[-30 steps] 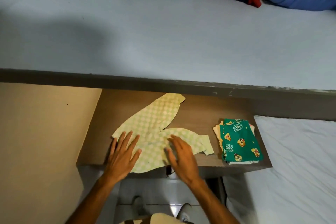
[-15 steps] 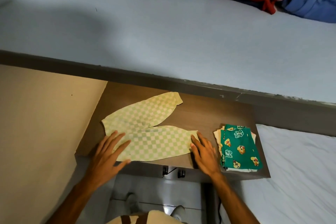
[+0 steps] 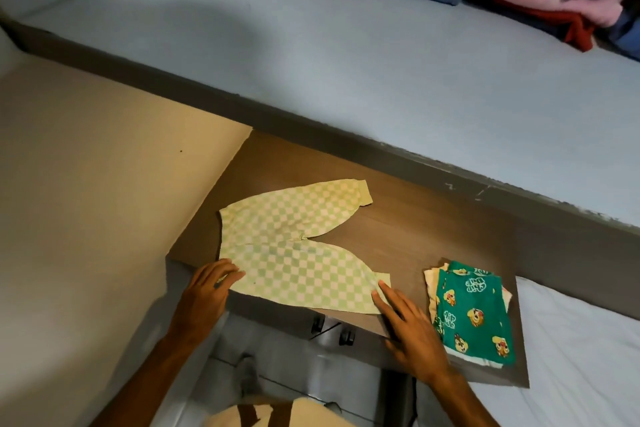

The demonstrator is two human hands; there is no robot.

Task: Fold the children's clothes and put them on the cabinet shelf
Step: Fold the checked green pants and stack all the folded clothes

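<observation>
Trousers [image 3: 294,253] lie flat on the shelf [image 3: 415,229]; the left hand [image 3: 204,295] pinches their waist edge. The right hand [image 3: 410,333], fingers straight, touches their near cuff.

Head-worn camera faces down; close above the wooden surface [image 3: 433,236].

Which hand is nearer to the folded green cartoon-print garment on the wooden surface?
Right. The right hand lies just left of the green garment; the left hand grips the checked trousers at their far end, well away.
</observation>
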